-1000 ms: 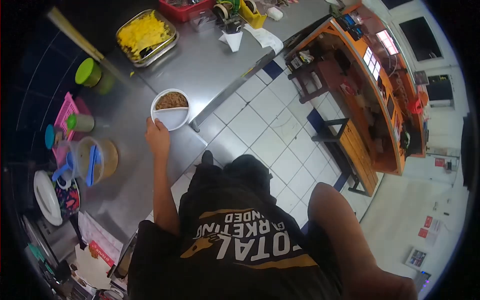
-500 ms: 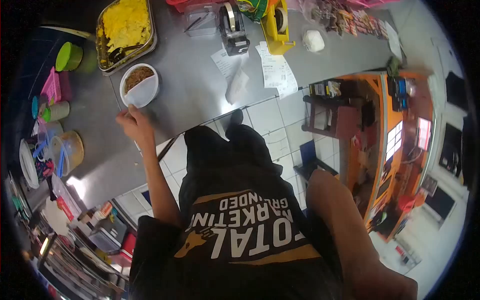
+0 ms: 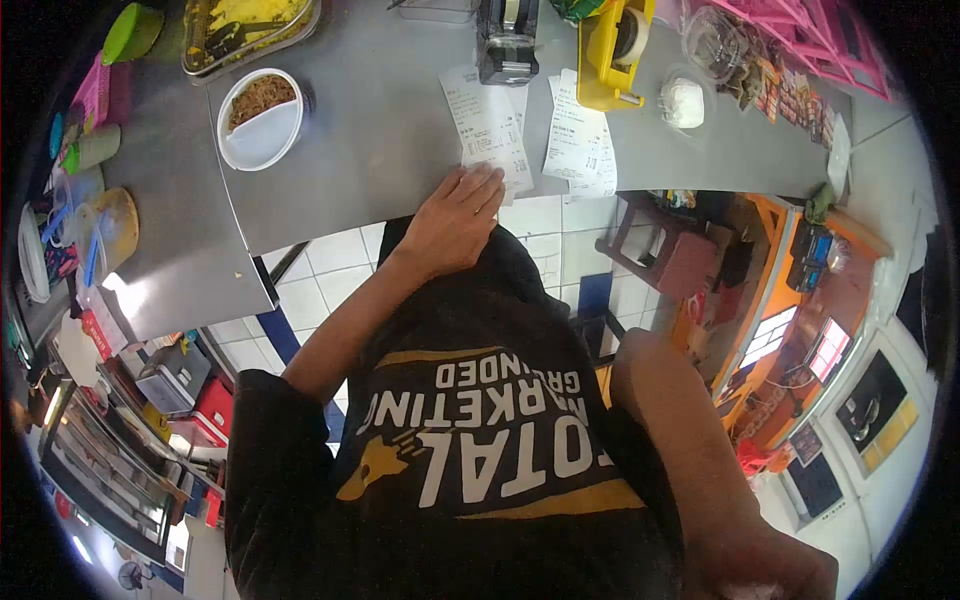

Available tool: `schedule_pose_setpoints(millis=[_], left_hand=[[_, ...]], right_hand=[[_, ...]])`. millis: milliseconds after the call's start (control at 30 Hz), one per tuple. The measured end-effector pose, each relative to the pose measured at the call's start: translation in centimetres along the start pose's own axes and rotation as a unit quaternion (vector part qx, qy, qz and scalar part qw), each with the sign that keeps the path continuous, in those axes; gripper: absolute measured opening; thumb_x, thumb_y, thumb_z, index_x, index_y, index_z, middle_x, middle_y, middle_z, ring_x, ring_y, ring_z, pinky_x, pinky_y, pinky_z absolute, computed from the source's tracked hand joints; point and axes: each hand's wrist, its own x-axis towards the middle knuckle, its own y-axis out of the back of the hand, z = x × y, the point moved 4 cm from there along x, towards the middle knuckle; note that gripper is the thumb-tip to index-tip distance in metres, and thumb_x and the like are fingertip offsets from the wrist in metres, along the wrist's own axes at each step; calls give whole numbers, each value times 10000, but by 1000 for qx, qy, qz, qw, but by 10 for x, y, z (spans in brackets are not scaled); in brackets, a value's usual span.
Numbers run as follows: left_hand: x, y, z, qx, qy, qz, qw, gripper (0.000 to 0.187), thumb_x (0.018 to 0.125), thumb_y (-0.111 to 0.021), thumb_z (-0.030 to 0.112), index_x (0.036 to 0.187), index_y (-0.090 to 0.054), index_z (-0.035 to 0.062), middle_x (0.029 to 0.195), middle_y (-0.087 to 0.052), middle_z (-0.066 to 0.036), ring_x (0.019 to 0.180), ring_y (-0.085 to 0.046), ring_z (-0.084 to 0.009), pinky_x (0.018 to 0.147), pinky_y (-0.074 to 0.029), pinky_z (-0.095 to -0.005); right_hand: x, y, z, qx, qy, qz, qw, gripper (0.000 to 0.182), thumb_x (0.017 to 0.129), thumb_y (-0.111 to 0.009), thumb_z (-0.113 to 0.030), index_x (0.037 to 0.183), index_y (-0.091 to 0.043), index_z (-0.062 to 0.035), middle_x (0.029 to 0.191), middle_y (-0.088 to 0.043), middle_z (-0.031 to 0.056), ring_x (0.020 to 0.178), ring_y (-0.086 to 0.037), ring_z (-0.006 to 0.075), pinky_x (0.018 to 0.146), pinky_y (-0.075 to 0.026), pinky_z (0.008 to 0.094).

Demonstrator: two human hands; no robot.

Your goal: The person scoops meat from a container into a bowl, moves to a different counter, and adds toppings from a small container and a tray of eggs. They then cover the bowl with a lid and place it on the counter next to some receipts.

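My left hand lies at the front edge of the metal counter, its fingers stretched out over the lower end of a printed receipt. Another pair of overlapping receipts lies just to the right. Farther left on the counter stands a white round bowl with shredded brown food in one half and a white section across the other. My right arm hangs bent at my side, and its hand is hidden.
A glass dish of yellow food with a dark utensil stands back left. Behind the receipts are a black tape dispenser and a yellow tape dispenser. A white lump in clear plastic and sachets lie right. A stool stands below.
My left hand has left the bowl's near rim and moved right to the receipt at the counter edge. The view has shifted, and the crumpled receipt end now looks flatter.
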Motion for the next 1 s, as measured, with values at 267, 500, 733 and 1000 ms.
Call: schedule_pose_setpoints(millis=[267, 500, 733, 1000], left_hand=[[-6, 0, -1, 2, 0, -7, 1000, 514, 970, -544, 210, 1422, -465, -24, 1528, -424, -162, 1467, -330, -289, 1244, -231, -446], [-6, 4, -3, -15, -4, -13, 1000, 519, 948, -545, 171, 1418, -466, -34, 1525, -428, -163, 1468, -331, -278, 1249, -225, -435], [-6, 3, -6, -11, -16, 5, 1000, 478, 932, -528, 112, 1379, -492, -56, 1486, -464, -180, 1443, -371, -289, 1235, -266, -429], [-9, 23, -22, -157, -18, -20, 987, 359, 924, -585, 121, 1260, -587, -6, 1369, -575, -168, 1286, -544, -295, 1103, -450, -408]], right_hand=[[4, -10, 33, 7, -23, 0, 1000, 202, 863, -541, 3, 1058, -586, 26, 964, -576, 92, 796, -572, 202, 661, -493, 304], [5, -13, 42, 8, -34, 2, 999, 186, 892, -552, -22, 1065, -608, 17, 956, -609, 96, 785, -591, 205, 676, -507, 313], [4, -24, 61, 25, -48, 15, 998, 173, 922, -562, -46, 1072, -630, 8, 947, -641, 100, 774, -610, 207, 692, -521, 322], [-64, -59, 167, -27, -277, 84, 957, 164, 955, -575, -74, 1079, -655, -3, 937, -679, 104, 761, -631, 210, 709, -537, 332]])
